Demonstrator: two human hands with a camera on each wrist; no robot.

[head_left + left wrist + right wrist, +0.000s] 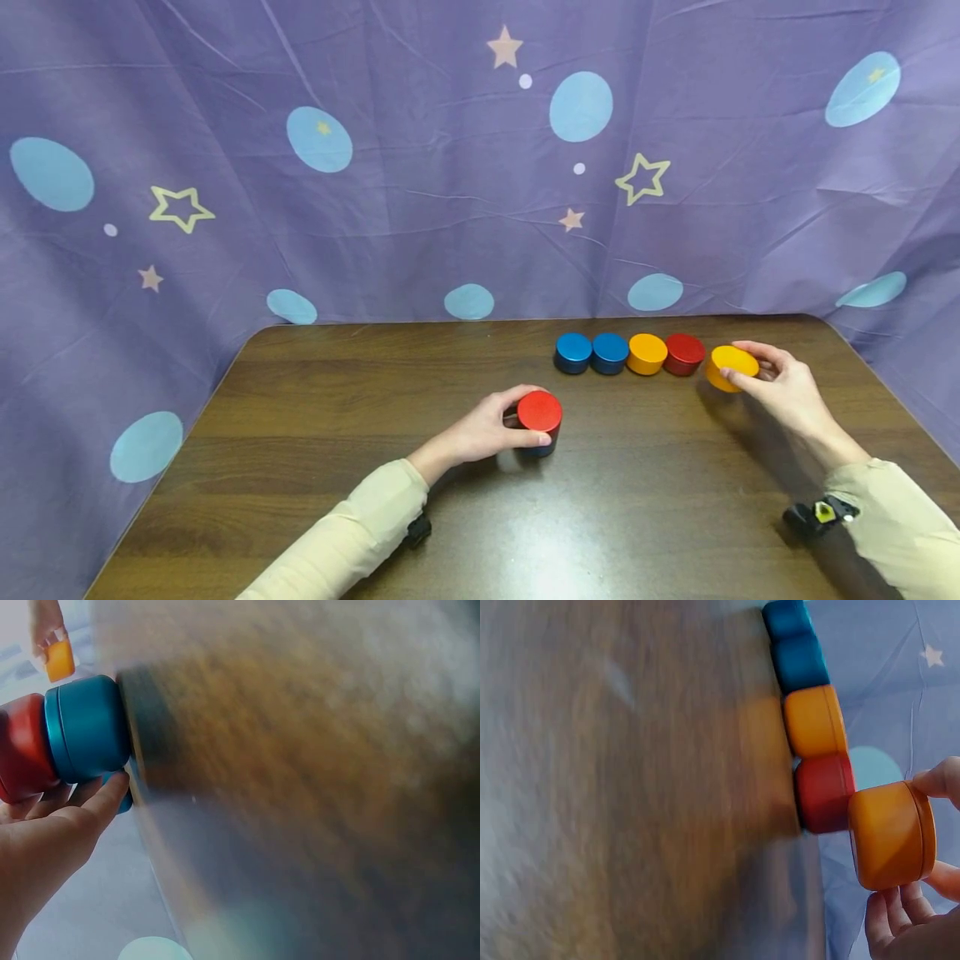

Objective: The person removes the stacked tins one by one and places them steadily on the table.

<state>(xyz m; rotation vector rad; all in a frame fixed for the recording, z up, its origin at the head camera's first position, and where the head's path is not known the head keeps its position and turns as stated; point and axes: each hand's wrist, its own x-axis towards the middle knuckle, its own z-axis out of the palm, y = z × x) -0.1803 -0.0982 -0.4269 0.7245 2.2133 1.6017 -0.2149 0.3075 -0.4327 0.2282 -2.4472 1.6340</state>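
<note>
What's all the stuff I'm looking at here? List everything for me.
Row of round blocks: four, blue, blue, orange, red from left to right, far side of the table.
Orange block: one, held by the right hand, just right of the row, tilted.
Stack: two, red block on a blue one, mid-table, held by the left hand.
Table: one, dark brown wood.
Backdrop cloth: one, purple with pale blue ovals and stars, behind and beside the table.
Left hand: cream sleeve, grips the stack.
Right hand: cream sleeve, holds the orange block.

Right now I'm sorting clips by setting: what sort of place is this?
Probably a staged tabletop play or recording setup: a dark wooden table, a purple star-printed backdrop draped round it, and coloured round blocks in a row.
</note>
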